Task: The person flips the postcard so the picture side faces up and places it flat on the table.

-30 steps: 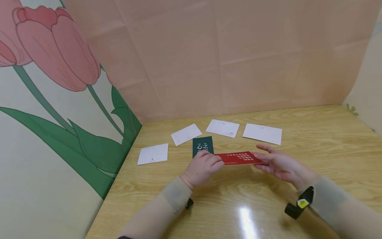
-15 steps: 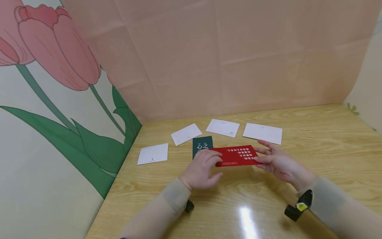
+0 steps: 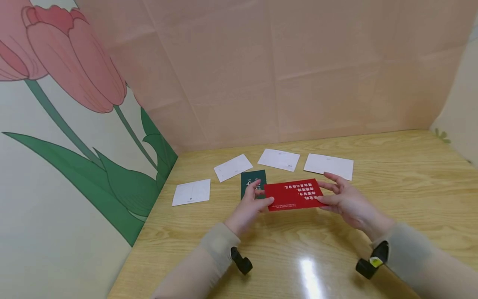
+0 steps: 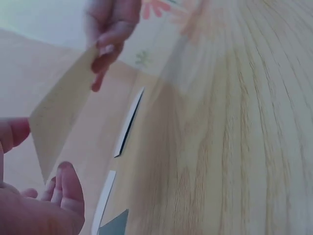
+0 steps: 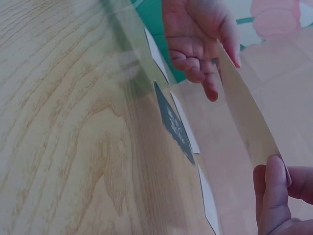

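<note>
A red postcard with white printed characters, upside down to me, is held up over the table, its printed face turned toward the head camera. My right hand pinches its right end, thumb in front and fingers behind. At the left end is my left hand, its thumb over the card's edge and its fingers spread loosely behind. The left wrist view shows the card's pale back and a gap between it and the left fingertips. A dark green card with white characters lies just behind, partly hidden by the left fingers.
White cards lie in an arc on the wooden table: one at the left, others along the back, including a right-hand card. A pink sheet hangs behind; a tulip-painted wall borders the left side.
The red postcard has tilted up, showing more of its printed face. My left hand has let go of its grip over the left end and turned, thumb now in front. The right hand keeps its pinch.
</note>
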### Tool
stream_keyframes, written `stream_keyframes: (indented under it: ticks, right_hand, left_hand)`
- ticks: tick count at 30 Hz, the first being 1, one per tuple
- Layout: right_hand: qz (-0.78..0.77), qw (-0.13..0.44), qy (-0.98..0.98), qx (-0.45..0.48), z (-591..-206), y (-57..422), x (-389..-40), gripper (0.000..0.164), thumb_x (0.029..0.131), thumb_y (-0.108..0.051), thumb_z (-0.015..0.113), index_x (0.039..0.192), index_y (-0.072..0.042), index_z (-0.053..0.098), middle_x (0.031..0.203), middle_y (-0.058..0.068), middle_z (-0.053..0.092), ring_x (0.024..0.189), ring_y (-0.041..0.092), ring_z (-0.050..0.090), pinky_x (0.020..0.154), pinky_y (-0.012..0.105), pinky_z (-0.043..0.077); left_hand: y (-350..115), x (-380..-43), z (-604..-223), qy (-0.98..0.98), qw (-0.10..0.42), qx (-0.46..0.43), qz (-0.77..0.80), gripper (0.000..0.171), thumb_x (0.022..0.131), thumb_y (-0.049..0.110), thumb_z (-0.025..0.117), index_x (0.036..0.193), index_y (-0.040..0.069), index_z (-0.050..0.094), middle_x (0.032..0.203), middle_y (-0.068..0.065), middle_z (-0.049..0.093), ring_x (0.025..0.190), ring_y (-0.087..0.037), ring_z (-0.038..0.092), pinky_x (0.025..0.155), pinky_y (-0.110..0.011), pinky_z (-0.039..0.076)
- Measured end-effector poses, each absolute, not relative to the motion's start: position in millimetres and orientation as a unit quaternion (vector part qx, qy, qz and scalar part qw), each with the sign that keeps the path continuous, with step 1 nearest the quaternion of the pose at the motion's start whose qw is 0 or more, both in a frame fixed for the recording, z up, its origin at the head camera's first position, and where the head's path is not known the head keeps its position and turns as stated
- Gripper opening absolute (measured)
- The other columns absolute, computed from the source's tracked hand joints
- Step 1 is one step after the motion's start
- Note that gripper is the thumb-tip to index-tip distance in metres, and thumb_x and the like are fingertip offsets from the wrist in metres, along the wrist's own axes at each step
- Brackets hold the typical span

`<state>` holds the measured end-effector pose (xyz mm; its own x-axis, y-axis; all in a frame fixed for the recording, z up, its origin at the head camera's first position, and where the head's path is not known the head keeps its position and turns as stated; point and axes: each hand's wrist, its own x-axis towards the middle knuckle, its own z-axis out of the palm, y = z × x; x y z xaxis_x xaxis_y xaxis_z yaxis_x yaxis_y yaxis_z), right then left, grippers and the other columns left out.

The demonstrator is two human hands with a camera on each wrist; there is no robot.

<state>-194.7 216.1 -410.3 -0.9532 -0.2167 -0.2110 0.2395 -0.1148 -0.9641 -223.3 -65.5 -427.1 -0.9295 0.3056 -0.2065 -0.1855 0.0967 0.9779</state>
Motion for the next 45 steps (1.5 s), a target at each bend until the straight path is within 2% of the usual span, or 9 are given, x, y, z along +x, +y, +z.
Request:
stream_keyframes:
  ticks: [6, 12, 17, 24, 30, 37, 41, 45]
  right_hand:
    - [-0.729, 0.145, 0.669, 0.005, -414, 214, -194, 0.089, 0.093, -0.006, 0.062, 0.155, -0.015, -0.001, 0.155, 0.021, 0.017, 0.108, 0.021, 0.054, 0.092, 0.043, 0.049]
    - [-0.717, 0.144, 0.681, -0.011, -420, 212, -193, 0.091, 0.091, -0.002, 0.063, 0.154, -0.01, -0.002, 0.153, 0.026, 0.016, 0.105, 0.023, 0.058, 0.089, 0.045, 0.051]
    - [-0.696, 0.167, 0.698, -0.009, -424, 210, -192, 0.093, 0.089, -0.003, 0.065, 0.155, -0.01, -0.001, 0.151, 0.03, 0.016, 0.105, 0.026, 0.058, 0.087, 0.043, 0.052]
    - [-0.646, 0.193, 0.738, -0.01, -430, 211, -190, 0.091, 0.088, -0.002, 0.066, 0.154, -0.005, 0.004, 0.144, 0.031, 0.024, 0.106, 0.033, 0.056, 0.081, 0.044, 0.054]
    - [-0.596, 0.202, 0.777, -0.013, -432, 214, -187, 0.085, 0.086, -0.006, 0.069, 0.152, -0.002, 0.016, 0.136, 0.029, 0.031, 0.111, 0.037, 0.048, 0.078, 0.04, 0.055]
    - [-0.495, 0.181, 0.849, -0.031, -436, 214, -188, 0.069, 0.082, -0.007, 0.073, 0.14, 0.005, 0.037, 0.109, 0.019, 0.053, 0.093, 0.028, 0.055, 0.072, 0.036, 0.053]
    - [-0.409, 0.169, 0.895, -0.054, -436, 213, -190, 0.069, 0.081, -0.018, 0.076, 0.136, 0.005, 0.042, 0.108, 0.017, 0.058, 0.095, 0.028, 0.056, 0.079, 0.044, 0.048]
    - [-0.357, 0.159, 0.918, -0.063, -435, 211, -191, 0.075, 0.077, -0.025, 0.08, 0.135, 0.005, 0.044, 0.117, 0.02, 0.057, 0.102, 0.032, 0.054, 0.086, 0.052, 0.043]
  left_hand:
    - [-66, -227, -432, 0.69, 0.213, 0.039, 0.691, 0.072, 0.087, 0.012, 0.071, 0.148, 0.016, 0.034, 0.122, -0.006, 0.052, 0.112, -0.021, 0.054, 0.088, -0.033, 0.051]
    - [-64, -226, -431, 0.691, 0.23, 0.033, 0.685, 0.079, 0.086, 0.005, 0.071, 0.152, 0.015, 0.029, 0.119, -0.007, 0.053, 0.1, -0.02, 0.064, 0.087, -0.031, 0.052]
    - [-63, -227, -435, 0.708, 0.23, 0.033, 0.667, 0.079, 0.085, 0.002, 0.071, 0.151, 0.014, 0.03, 0.117, -0.008, 0.053, 0.1, -0.018, 0.063, 0.086, -0.031, 0.052]
    - [-61, -224, -440, 0.738, 0.232, 0.033, 0.633, 0.078, 0.082, 0.0, 0.072, 0.149, 0.012, 0.034, 0.11, -0.008, 0.053, 0.096, -0.021, 0.061, 0.081, -0.03, 0.054]
    - [-61, -223, -444, 0.763, 0.231, 0.037, 0.603, 0.076, 0.081, 0.002, 0.074, 0.147, 0.015, 0.038, 0.104, -0.009, 0.056, 0.09, -0.022, 0.06, 0.075, -0.03, 0.053]
    - [-59, -217, -445, 0.842, 0.237, 0.061, 0.482, 0.074, 0.082, 0.017, 0.077, 0.147, 0.014, 0.04, 0.094, 0.0, 0.059, 0.086, -0.016, 0.056, 0.076, -0.032, 0.046]
    - [-55, -214, -444, 0.884, 0.231, 0.092, 0.395, 0.074, 0.082, 0.024, 0.077, 0.146, 0.011, 0.042, 0.088, 0.001, 0.057, 0.081, -0.015, 0.054, 0.071, -0.03, 0.045]
    - [-51, -212, -444, 0.903, 0.227, 0.115, 0.347, 0.065, 0.081, 0.025, 0.078, 0.138, 0.012, 0.051, 0.092, 0.004, 0.056, 0.084, -0.012, 0.052, 0.072, -0.028, 0.046]
